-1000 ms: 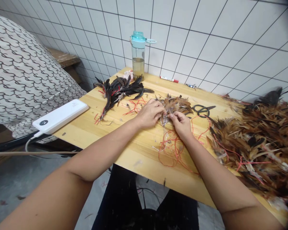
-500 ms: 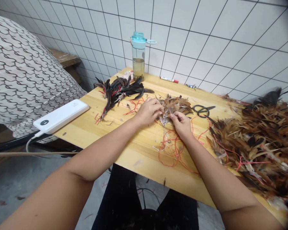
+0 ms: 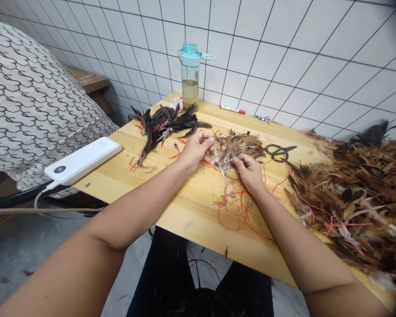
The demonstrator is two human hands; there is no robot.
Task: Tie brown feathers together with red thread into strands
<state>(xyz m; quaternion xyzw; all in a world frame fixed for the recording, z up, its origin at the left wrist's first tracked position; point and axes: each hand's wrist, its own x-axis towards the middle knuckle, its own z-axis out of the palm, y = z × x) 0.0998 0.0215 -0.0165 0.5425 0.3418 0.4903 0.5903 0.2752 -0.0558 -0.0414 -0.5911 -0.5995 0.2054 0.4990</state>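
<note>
A small bunch of brown feathers [image 3: 239,144] lies on the wooden table in front of me, its pale quill ends pointing toward me. At the bunch's left edge is my left hand [image 3: 198,149], thumb and forefinger pinched together; what is between them, if anything, is too small to make out. From the right, my right hand [image 3: 251,172] pinches the bunch near its quill ends. Loose red string [image 3: 239,207] lies tangled below the hands, with a white thread among it. Black-handled scissors [image 3: 279,152] rest just right of the bunch.
A large heap of brown feathers [image 3: 356,198] covers the table's right side. Black feathers [image 3: 166,123] with red ties lie at the back left, near a water bottle [image 3: 189,79]. A white power bank [image 3: 84,160] sits at the left edge. A red-capped marker [image 3: 232,109] lies by the tiled wall.
My left hand has drawn back a little to the left from the bunch's quill ends, and its fingers have come together in a pinch. My right hand has hardly moved.
</note>
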